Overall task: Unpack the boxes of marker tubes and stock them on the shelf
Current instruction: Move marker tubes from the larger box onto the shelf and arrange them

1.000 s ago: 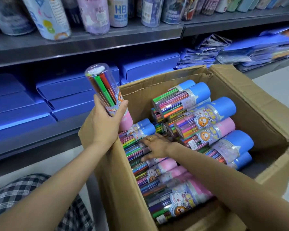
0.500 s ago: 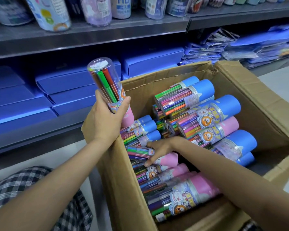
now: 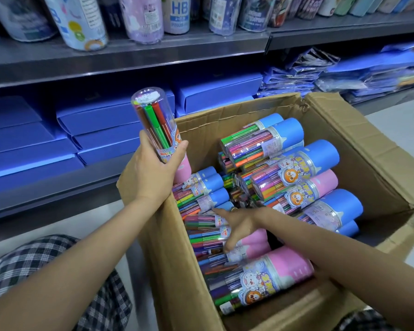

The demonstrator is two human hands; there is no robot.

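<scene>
Fingers point(image 3: 221, 212) of right hand point(image 3: 239, 223) spread inside cardboard box point(image 3: 177, 271), touching pink-capped marker tube point(image 3: 227, 237) near box's left wall; grip unclear, label partly reads "COLOR". Nearest tube point(image 3: 261, 280), pink cap, cartoon sticker, lies by box's near edge. Left hand point(image 3: 155, 173) grips clear marker tube point(image 3: 158, 130) upright above box's far-left corner, label "WATER COLOR P…". Blue-capped tubes point(image 3: 294, 168) piled toward far side. Shelf point(image 3: 129, 56) beyond: canister point(image 3: 179, 14) marked "HB"; blue flat boxes point(image 3: 101, 120) below.
</scene>
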